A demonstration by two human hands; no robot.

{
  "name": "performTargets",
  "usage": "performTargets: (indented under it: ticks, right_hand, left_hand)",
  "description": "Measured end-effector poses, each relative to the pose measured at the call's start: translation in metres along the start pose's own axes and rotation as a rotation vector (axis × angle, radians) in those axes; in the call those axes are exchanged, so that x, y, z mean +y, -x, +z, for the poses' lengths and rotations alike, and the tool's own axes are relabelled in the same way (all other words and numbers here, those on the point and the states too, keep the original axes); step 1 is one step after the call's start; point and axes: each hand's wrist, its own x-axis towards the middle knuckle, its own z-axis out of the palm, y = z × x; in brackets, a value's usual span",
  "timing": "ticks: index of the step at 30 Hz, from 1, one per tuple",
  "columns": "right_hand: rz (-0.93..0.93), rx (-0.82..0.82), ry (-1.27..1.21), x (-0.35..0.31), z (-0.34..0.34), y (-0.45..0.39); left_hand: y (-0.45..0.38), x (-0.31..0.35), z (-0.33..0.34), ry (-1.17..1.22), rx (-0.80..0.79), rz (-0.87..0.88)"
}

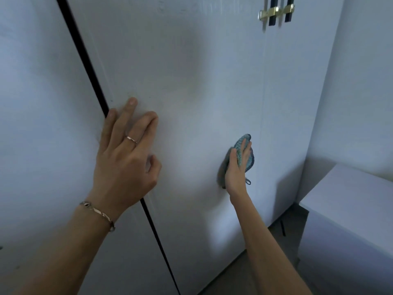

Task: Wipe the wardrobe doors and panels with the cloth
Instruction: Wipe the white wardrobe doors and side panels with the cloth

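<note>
Blue cloth under right hand

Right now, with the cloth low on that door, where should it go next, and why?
Probably sweep the cloth upward: the right hand presses it low on the wardrobe door, and faint smears show higher up. The left hand braces the door's edge.
</note>
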Motion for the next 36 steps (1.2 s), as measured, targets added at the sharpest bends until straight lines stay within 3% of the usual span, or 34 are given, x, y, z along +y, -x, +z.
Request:
performTargets:
  ticks: [2, 6, 10, 15, 20, 23, 26, 29, 32, 36]
  right_hand:
    - [-0.005, 0.002, -0.011, -0.005, 0.009, 0.005]
    - [-0.485, -0.165, 0.240, -0.015, 0.046, 0.055]
    - [-0.784, -0.303, 0.498, 0.002, 0.078, 0.115]
    - [-0.963, -0.333, 0.614, 0.037, 0.061, 0.107]
    - [-0.568, -0.112, 0.348, 0.006, 0.039, 0.030]
    - [-0.283, -0.072, 0.134, -0.004, 0.018, -0.003]
    - [0.108, 0.071, -0.037, 0.011, 0.013, 0.007]
    - [0.308, 0.122, -0.052, 0.042, 0.029, 0.061]
    - [0.319, 0.034, -0.095, 0.058, 0.055, 0.130]
    - [0.006, -0.106, -0.009, 0.057, 0.083, 0.166]
  left_hand:
    - [-0.001, -0.001, -0.001, 0.012, -0.013, -0.004]
    - [0.000, -0.001, -0.001, -0.003, -0.011, -0.004]
    - [0.000, 0.000, 0.000, 0.013, -0.010, -0.011]
    - [0.001, 0.000, 0.001, 0.021, 0.015, -0.016]
    - [0.000, -0.001, 0.002, 0.031, 0.009, -0.016]
    - [0.000, -0.001, 0.000, 0.049, 0.003, -0.023]
    - [0.000, 0.000, 0.000, 0.060, 0.011, -0.030]
    - [0.000, 0.000, 0.000, 0.063, 0.012, -0.034]
    - [0.000, -0.001, 0.000, 0.061, 0.017, -0.034]
    - [0.000, -0.002, -0.001, 0.070, 0.007, -0.030]
